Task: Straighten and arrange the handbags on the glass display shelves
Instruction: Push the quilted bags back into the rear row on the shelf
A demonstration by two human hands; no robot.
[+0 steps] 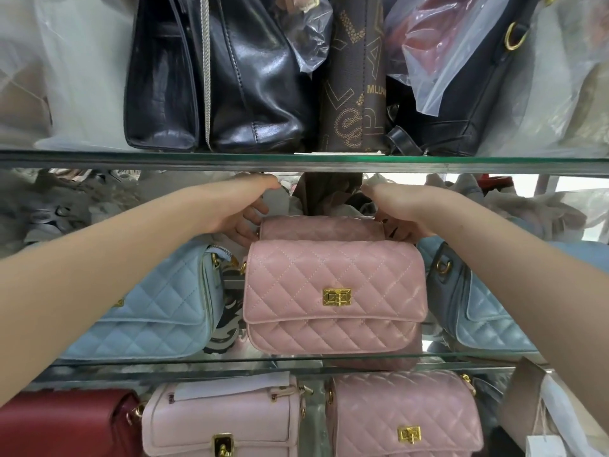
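Pink quilted leather, centre of the middle glass shelf [164,361], and both hands are in behind the front pink bag [333,291]. The left hand [242,219] curls round one end of the rear pink bag [321,227], the right hand [397,214] clasps the other. Tight squeeze, though: the left light blue bag [148,308] and right light blue bag [487,311] touch the forearms, and drawing the rear bag forward could shove the front one off the edge
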